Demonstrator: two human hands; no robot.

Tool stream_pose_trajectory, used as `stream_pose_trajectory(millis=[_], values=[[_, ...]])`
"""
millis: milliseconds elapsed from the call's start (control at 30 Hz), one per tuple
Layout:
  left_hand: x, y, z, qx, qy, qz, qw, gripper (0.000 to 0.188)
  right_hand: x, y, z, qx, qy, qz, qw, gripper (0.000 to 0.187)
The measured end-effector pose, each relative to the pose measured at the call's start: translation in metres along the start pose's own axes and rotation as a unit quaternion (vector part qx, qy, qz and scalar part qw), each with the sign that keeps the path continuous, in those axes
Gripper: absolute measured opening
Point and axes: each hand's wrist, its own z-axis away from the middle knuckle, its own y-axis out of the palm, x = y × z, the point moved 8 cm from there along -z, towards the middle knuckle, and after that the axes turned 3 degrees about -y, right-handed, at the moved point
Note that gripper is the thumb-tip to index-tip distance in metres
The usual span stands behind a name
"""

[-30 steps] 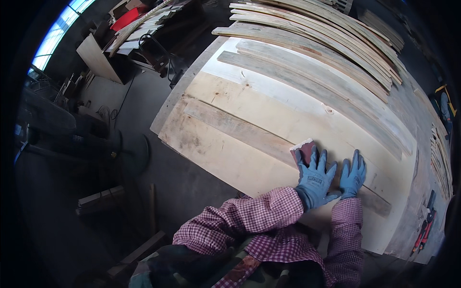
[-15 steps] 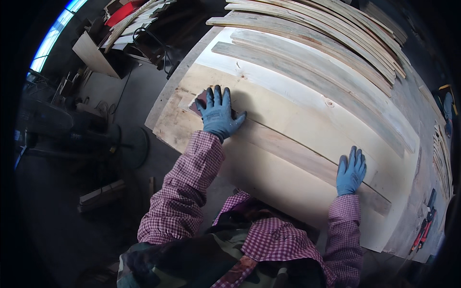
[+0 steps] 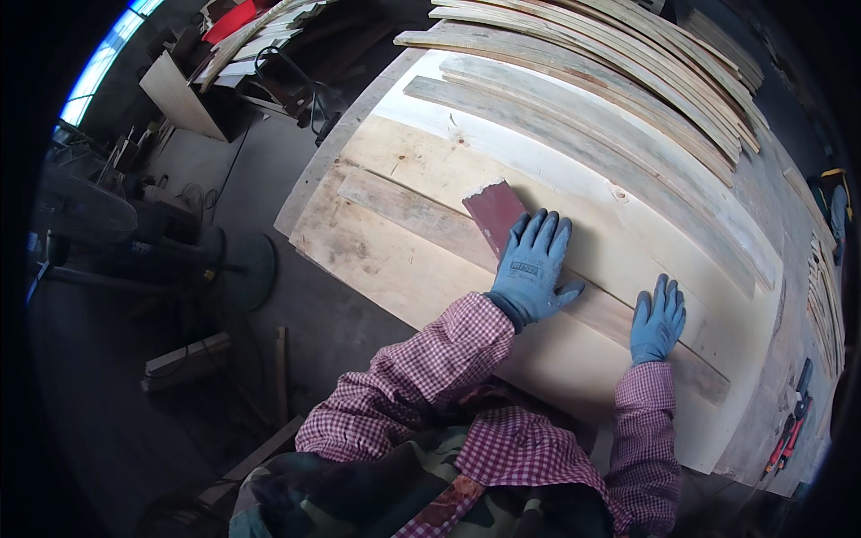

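Nearest, at lower centre of the frame: the checked sleeves (image 3: 417, 381) are reaching up over the work table (image 3: 735, 444). A red-handled tool (image 3: 791, 435) is lying at lower right, apart from both hands.

Right hand (image 3: 658, 321), right of centre: resting palm down on the right part of a long, narrow board (image 3: 404, 211), fingers straight and nearly together, gripping nothing. Judgement: its weight is probably steadying the board.

Left hand (image 3: 531, 278), centre: lying flat over the lower end of a reddish-brown abrasive-looking sheet (image 3: 493, 213), fingers extended, thumb standing out to the right. I am seeing no curl round the sheet; whether anything is being pinched beneath the palm, I cannot tell. The flat palm is presumably spreading pressure. The sheet is lying across the narrow board, its ragged pale end pointing to upper left.

Beneath, a pale wood panel (image 3: 386, 273) is supporting the board, likely as a flat backing.

Farther, two loose boards (image 3: 574, 148) are lying roughly parallel; beyond, stacked strips (image 3: 619, 72) are crowding the top edge, perhaps keeping the middle accessible. Farthest, at upper left, a plain panel (image 3: 178, 97) is leaning.
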Motion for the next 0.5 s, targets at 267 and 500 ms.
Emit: stream_pose_trajectory(millis=[267,500], values=[[0.019,-0.003,-0.015,0.113,-0.242,-0.033,0.963,0.101,-0.006,0.004,0.002,-0.002,0.002,-0.005,1.0,0.059],[0.024,-0.014,-0.029,0.174,-0.188,-0.064,0.965,0.056,-0.007,0.003,0.0,-0.005,0.003,-0.009,1.0,0.057]])
